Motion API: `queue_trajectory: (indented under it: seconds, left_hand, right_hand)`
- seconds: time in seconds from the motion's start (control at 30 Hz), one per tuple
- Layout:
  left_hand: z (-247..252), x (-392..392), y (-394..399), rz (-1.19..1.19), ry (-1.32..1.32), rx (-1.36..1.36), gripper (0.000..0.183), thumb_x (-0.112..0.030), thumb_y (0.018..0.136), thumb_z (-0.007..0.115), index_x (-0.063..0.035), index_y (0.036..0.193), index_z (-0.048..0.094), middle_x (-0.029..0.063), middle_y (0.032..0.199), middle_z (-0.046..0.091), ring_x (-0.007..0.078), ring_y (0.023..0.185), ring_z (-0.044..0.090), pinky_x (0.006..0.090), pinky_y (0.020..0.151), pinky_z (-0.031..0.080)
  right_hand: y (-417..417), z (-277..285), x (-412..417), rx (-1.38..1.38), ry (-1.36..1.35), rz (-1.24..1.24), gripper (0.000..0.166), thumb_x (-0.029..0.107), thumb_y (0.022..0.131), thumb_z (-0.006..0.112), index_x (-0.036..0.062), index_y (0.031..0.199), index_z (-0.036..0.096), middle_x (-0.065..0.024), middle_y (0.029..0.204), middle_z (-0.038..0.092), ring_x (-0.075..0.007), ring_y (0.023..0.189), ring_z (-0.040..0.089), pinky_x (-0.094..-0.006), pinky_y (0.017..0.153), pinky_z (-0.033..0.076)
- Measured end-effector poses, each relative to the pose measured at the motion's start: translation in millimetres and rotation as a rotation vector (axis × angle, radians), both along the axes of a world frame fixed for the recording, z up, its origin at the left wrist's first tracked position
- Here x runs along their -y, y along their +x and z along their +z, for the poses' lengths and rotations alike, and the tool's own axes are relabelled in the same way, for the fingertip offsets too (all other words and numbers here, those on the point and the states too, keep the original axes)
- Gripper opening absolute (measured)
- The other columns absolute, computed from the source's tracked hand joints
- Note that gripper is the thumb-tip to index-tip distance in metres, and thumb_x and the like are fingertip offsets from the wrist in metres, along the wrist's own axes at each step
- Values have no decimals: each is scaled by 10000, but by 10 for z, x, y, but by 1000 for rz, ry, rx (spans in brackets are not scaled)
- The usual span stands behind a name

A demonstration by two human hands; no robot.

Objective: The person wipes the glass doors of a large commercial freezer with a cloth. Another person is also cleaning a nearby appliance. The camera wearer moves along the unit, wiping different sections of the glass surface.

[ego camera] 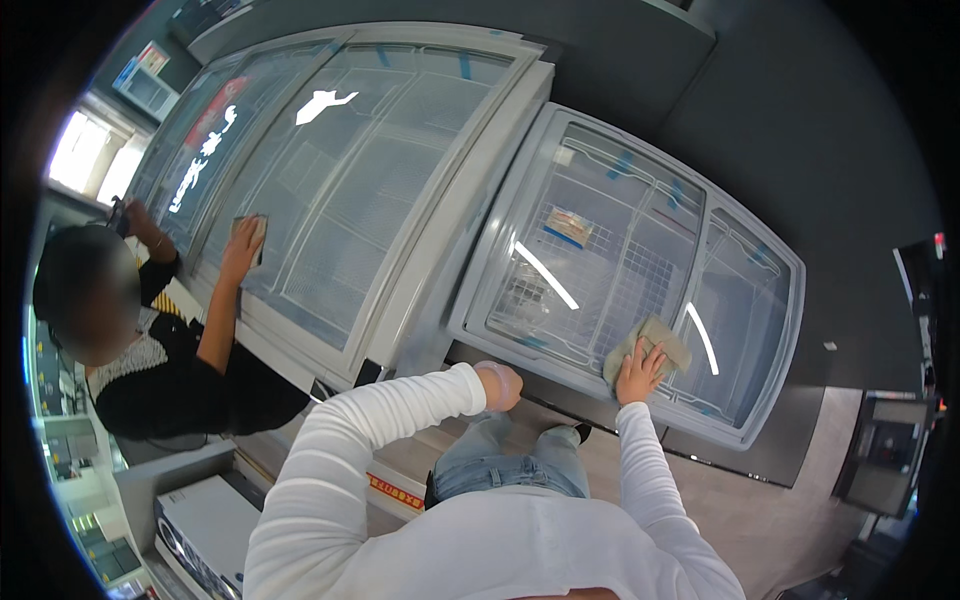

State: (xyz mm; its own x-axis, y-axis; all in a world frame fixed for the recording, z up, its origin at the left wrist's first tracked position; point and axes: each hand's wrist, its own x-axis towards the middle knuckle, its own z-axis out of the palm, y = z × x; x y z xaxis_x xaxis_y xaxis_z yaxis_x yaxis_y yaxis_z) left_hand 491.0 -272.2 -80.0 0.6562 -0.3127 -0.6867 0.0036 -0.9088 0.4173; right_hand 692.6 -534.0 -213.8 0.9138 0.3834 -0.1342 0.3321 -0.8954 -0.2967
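My right hand (639,373) presses a folded grey-green cloth (670,343) against the glass lid near the front edge of a chest freezer (568,366). Its fingers are spread over the cloth, close to the bar between the two glass panes. My left hand (501,387) hangs in front of the freezer's front edge, apart from the glass, with a pale translucent band around it. Its fingers are turned under and hidden. Under the glass lie wire baskets (649,274) and a printed packet (568,227). Blue tape strips (620,164) are on the freezer.
To the left stands a larger glass-topped display freezer (457,247). Beside it a co-worker (161,375) rests a hand with a cloth (259,238) on its glass. A white boxy appliance (206,525) sits at lower left. Dark panels (787,112) rise behind the freezers.
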Motion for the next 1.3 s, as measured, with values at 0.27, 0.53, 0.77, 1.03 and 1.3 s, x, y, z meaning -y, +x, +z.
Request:
queue_trajectory:
  seconds: [0.27, 0.53, 0.77, 1.03, 1.3]
  left_hand:
    - [-849, 100, -30, -458, -49, 48, 146, -160, 766, 660, -173, 852, 778, 55, 886, 738, 286, 815, 694, 466, 630, 554]
    - [-1127, 316, -204, -321, 130, -155, 172, -292, 707, 749, -194, 844, 783, 49, 893, 739, 260, 820, 710, 489, 603, 544]
    - [-324, 142, 182, -428, -55, -221, 398, -488, 803, 706, -249, 1121, 728, -3, 1084, 711, 247, 971, 681, 448, 770, 542]
    - [68, 79, 487, -355, 40, -469, 492, -539, 753, 718, -258, 1157, 707, -17, 1131, 700, 261, 1017, 669, 495, 832, 530]
    - [-259, 144, 517, -346, 41, -730, 567, -618, 746, 707, -290, 1208, 684, -36, 1204, 677, 283, 1092, 642, 500, 888, 514]
  right_hand:
    - [-238, 328, -285, -20, 13, 263, 654, 448, 948, 520, 239, 1533, 312, -154, 1630, 102, -368, 1498, 92, -612, 1151, 36]
    - [-38, 438, -248, 96, -44, 287, 820, 486, 886, 594, 118, 1541, 264, -204, 1616, 111, -394, 1486, 113, -588, 1157, 40]
    - [-142, 296, -1162, 286, 4, 213, 847, 547, 855, 615, 134, 1525, 300, -279, 1593, 85, -472, 1469, 80, -665, 1127, 34]
    - [-375, 478, -2336, 171, 73, 477, 645, 446, 887, 613, 304, 1480, 404, -206, 1599, 173, -423, 1469, 154, -690, 1110, 33]
    - [-343, 496, -2744, 216, 113, 495, 684, 506, 881, 589, 168, 1457, 442, -218, 1601, 153, -442, 1467, 125, -704, 1096, 14]
